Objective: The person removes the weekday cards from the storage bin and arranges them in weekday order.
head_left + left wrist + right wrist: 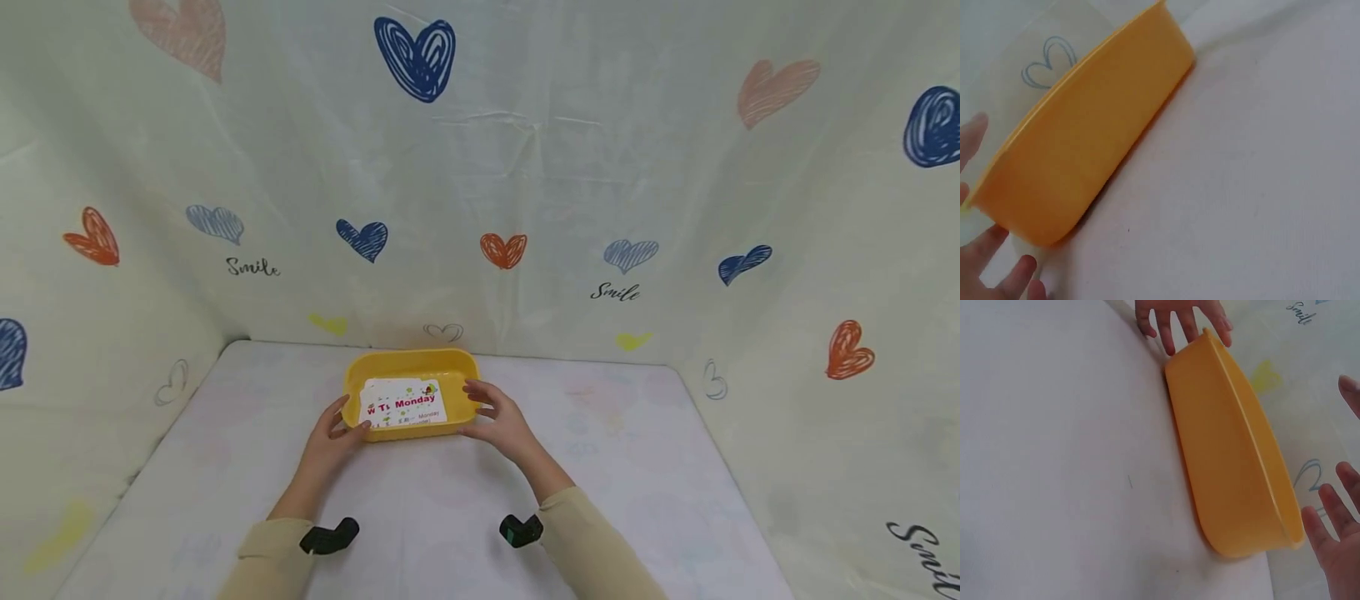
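Observation:
A yellow plastic tray [411, 432] stands near the back edge of the table, its long side toward me. White cards [405, 402] with colourful print lie inside it; the top one reads "Monday". My left hand [333, 437] is at the tray's left end, fingers spread and fairly straight, with the thumb by the front rim. In the left wrist view its fingertips [999, 231] meet or nearly meet the tray's end wall. On the other side my right hand [504, 425] is spread beside the right end. The right wrist view shows a gap between its fingers and the tray [1225, 456].
A pale cloth covers the table [420, 517]. Behind and on both sides hangs a white curtain [555, 183] printed with hearts and "Smile". Dark devices are strapped at the left wrist [330, 537] and right wrist [521, 531].

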A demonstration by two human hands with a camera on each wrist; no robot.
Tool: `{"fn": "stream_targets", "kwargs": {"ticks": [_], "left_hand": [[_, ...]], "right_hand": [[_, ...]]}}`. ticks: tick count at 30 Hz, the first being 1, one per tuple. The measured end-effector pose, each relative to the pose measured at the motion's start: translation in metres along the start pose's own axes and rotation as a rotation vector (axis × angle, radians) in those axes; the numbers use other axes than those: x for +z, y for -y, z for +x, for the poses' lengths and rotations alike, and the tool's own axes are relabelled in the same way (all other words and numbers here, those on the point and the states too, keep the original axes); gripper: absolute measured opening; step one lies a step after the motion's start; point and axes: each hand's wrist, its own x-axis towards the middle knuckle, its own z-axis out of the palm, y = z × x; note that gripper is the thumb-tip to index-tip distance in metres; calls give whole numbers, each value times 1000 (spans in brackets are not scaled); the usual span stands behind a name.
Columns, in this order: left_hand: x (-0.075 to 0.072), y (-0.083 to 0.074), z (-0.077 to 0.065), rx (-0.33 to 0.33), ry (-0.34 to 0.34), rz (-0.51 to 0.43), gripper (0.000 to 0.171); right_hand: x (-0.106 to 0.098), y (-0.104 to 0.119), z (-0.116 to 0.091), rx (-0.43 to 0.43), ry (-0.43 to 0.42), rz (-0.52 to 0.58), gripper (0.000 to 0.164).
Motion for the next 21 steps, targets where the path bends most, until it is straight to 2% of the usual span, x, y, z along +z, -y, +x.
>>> {"fn": "stream_targets", "kwargs": {"ticks": [6,9,13,21], "left_hand": [[10,3,0,-82,-58,-248,76],[14,4,-1,-101,-80,-333,75],[15,6,-2,-94,-94,-349,75],[16,12,-7,-69,-69,-331,78]], "right_hand": [[12,-1,10,-10,16,35,72],[17,-2,14,3,26,48,72],[22,-2,20,23,35,37,71],[32,-5,32,17,56,21,68]]}}
